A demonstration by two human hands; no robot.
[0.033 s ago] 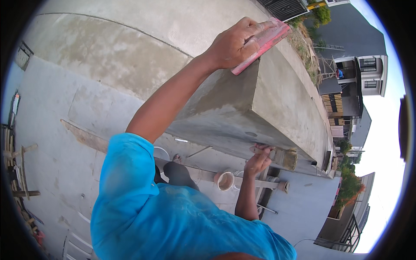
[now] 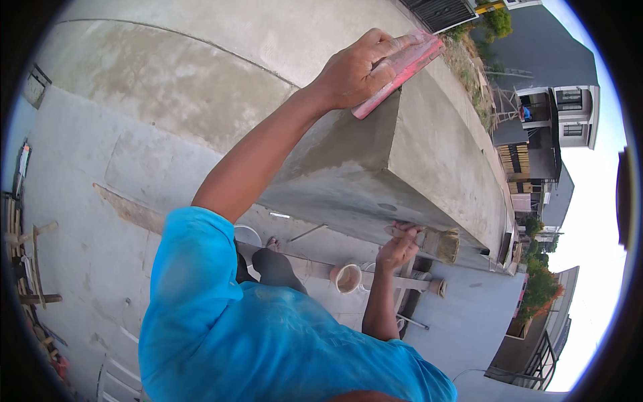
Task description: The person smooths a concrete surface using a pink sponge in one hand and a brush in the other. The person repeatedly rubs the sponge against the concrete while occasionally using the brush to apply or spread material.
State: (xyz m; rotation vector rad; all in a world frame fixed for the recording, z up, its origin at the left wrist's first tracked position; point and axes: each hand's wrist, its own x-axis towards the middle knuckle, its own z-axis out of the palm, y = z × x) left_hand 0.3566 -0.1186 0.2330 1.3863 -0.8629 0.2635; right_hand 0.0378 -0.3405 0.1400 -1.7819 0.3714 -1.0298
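My left hand (image 2: 362, 70) is closed around a pink plastering float (image 2: 400, 75), its face pressed to the top end of a grey plastered concrete beam (image 2: 439, 157). Thumb and fingers grip the back of the float, which is smeared with grey. Lower down on the right, my right hand (image 2: 398, 249) is wrapped round the handle of a wide brush (image 2: 443, 246). Its pale bristles point right, close to the beam's lower edge; I cannot tell if they touch it. The plaster beside the float looks darker and damp.
Far below stand a bucket (image 2: 347, 278) with greyish contents and a plank (image 2: 321, 271) by my legs. Timber pieces (image 2: 30, 268) lie at the far left. A plastered wall (image 2: 161, 80) fills the upper left; houses (image 2: 569, 114) and plants (image 2: 536, 295) are at right.
My left hand and the pink float have shifted slightly left along the beam's end. The right hand with the brush has barely moved.
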